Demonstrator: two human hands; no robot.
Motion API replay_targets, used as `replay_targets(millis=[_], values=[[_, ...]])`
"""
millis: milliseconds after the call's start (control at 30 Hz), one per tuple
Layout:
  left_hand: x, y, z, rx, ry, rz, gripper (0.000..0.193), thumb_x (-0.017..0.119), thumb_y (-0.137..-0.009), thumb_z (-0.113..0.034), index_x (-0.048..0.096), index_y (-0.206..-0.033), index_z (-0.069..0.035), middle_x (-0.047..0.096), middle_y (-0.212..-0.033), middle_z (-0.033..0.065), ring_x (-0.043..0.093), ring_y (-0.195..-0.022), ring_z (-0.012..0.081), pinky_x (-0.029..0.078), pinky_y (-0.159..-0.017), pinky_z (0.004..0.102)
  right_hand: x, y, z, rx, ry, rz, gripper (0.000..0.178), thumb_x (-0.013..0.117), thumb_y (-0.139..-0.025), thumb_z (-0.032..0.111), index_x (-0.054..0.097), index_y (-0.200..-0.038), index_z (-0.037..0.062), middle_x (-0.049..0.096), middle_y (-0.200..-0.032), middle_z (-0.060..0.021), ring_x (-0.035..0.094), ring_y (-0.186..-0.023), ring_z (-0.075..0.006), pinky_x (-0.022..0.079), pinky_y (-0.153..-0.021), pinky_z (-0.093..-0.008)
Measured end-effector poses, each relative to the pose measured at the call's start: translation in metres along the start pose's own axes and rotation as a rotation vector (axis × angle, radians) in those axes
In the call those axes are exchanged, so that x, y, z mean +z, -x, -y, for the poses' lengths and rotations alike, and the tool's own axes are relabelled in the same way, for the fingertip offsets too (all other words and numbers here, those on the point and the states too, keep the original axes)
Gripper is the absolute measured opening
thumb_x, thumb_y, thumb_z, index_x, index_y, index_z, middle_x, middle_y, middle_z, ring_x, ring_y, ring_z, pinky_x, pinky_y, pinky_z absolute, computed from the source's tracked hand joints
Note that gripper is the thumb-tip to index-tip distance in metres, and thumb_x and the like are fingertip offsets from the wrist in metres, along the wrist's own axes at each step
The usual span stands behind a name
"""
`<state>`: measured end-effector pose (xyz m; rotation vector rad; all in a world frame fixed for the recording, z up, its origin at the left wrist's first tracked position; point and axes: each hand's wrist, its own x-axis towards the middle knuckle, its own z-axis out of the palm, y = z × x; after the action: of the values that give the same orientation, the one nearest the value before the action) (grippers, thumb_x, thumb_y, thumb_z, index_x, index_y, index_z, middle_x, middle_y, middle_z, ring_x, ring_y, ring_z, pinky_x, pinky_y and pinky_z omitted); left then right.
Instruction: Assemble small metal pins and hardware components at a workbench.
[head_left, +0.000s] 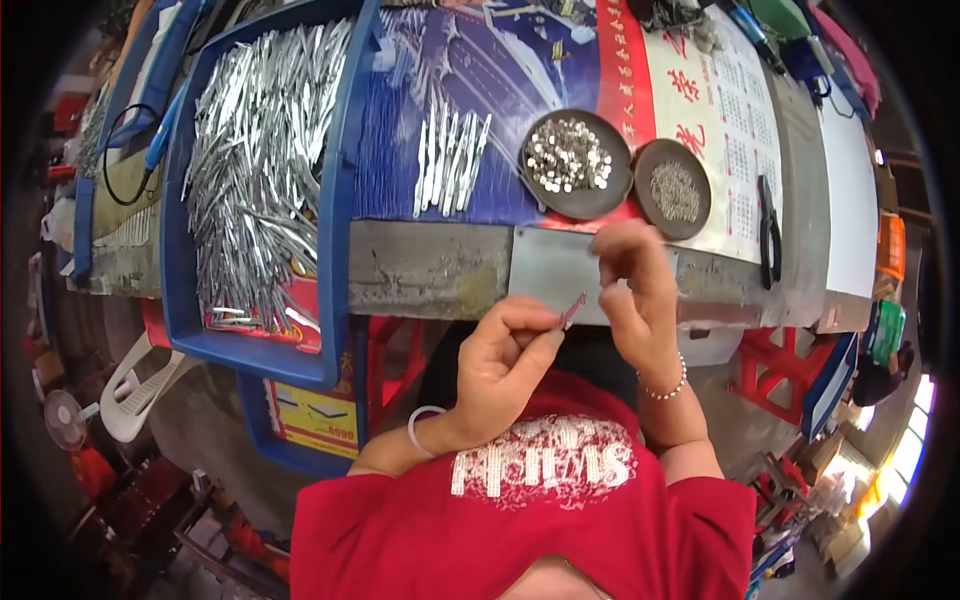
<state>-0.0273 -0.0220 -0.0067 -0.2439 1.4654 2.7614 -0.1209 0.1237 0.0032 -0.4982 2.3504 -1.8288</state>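
Observation:
My left hand [511,354] pinches a slim metal strip [574,309] between thumb and fingertips, just past the near edge of the table. My right hand [640,295] is raised to the right of that strip, its fingers curled and smeared by motion; whether they hold anything is unclear. Beyond it stands a round dark dish [646,219] of tiny metal bits [675,192]. To its left, a larger dark dish [540,193] holds small shiny metal pieces [568,155]. Several flat metal strips [452,155] lie side by side on the blue poster.
At the left a deep blue tray [343,190] is heaped with metal strips [262,130]. Black-handled pliers [769,235] lie at the right. A bare metal plate [540,270] sits at the table edge. Below are red stools [778,370] and a second blue tray [262,435].

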Motion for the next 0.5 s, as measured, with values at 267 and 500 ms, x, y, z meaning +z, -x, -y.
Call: replay_targets(millis=[267, 500], values=[[-0.007, 0.001, -0.015, -0.502, 0.310, 0.102, 0.014, 0.056, -0.090, -0.002, 0.054, -0.104, 0.002, 0.054, -0.084, 0.0010, 0.047, -0.066, 0.0033, 0.039, -0.057, 0.0175, -0.009, 0.010, 0.014, -0.088, 0.183, 0.424, 0.035, 0.044, -0.095, 0.026, 0.047, -0.069, 0.0020, 0.043, -0.059, -0.0125, 0.045, -0.051, -0.0313, 0.036, -0.047, -0.0364], [0.003, -0.005, -0.013, -0.227, 0.172, 0.122, 0.012, 0.053, -0.092, 0.000, 0.054, -0.104, 0.000, 0.055, -0.087, 0.0020, 0.049, -0.069, 0.0038, 0.040, -0.058, 0.0176, 0.009, 0.033, 0.002, 0.143, -0.385, 0.193, 0.025, 0.051, -0.091, 0.015, 0.043, -0.073, -0.0001, 0.047, -0.065, -0.0082, 0.044, -0.054, -0.0159, 0.038, -0.050, -0.0282]])
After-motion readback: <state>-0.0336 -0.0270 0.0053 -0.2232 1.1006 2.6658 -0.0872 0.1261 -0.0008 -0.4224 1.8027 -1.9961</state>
